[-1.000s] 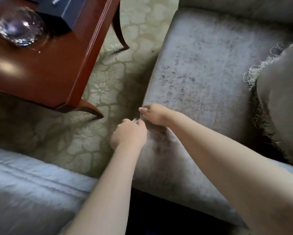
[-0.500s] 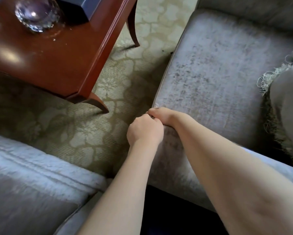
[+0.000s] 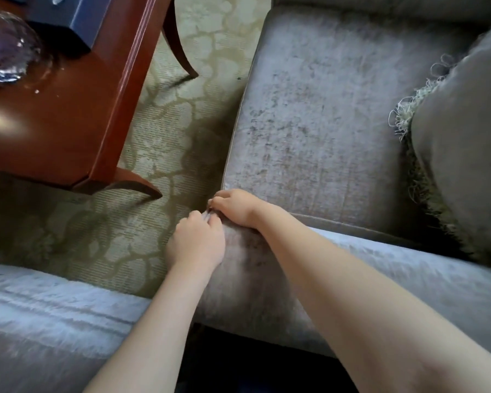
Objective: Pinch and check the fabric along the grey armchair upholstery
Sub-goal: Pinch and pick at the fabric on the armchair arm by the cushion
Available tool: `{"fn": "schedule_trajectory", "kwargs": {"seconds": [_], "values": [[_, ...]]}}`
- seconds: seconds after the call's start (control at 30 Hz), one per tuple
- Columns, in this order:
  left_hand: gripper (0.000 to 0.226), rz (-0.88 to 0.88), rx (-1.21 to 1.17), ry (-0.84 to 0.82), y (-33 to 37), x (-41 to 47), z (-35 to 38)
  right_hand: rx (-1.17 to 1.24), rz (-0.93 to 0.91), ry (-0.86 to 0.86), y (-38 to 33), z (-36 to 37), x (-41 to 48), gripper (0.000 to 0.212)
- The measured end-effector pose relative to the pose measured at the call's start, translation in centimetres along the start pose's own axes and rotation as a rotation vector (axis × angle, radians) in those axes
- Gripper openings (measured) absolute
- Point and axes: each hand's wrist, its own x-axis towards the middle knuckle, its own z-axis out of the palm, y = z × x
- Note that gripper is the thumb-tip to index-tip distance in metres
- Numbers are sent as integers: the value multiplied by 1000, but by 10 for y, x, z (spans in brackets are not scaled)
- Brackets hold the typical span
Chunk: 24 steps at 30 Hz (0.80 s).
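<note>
A fold of grey velvet armchair upholstery (image 3: 309,123) is pinched by the curled left hand (image 3: 196,242) and right hand (image 3: 235,207) at the padded armrest's (image 3: 253,279) front end. From there the armrest's length runs back toward the person.

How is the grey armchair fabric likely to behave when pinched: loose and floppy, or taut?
Probably fairly taut: left hand and right hand raise only a small fold of the armchair fabric. Its mottled, brushed-looking nap suggests soft pile, likely grippy rather than slippery.
</note>
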Motion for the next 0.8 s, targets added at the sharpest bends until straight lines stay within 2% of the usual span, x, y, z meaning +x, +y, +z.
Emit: {"fn": "schedule_trajectory", "kwargs": {"seconds": [0.13, 0.2, 0.33, 0.43, 0.53, 0.67, 0.73, 0.8], "values": [[38, 77, 178, 72, 22, -5, -2, -126, -3, 134, 36, -22, -44, 28], [41, 165, 226, 40, 54, -16, 8, -112, 10, 210, 66, -40, -80, 26], [44, 550, 343, -98, 147, -74, 58, -166, 119, 374, 149, -69, -175, 25], [47, 841, 366, -196, 212, -136, 101, -161, 266, 458, 217, -78, -259, 20], [53, 1017, 376, -297, 264, -193, 139, -180, 450, 508, 272, -85, -338, 17], [48, 1052, 425, -310, 312, -239, 177, -236, 621, 705, 314, -82, -386, 17], [47, 1013, 421, -293, 328, -244, 188, -268, 665, 674, 323, -81, -381, 21], [45, 1007, 426, -291, 337, -240, 195, -291, 630, 532, 330, -87, -369, 25]]}}
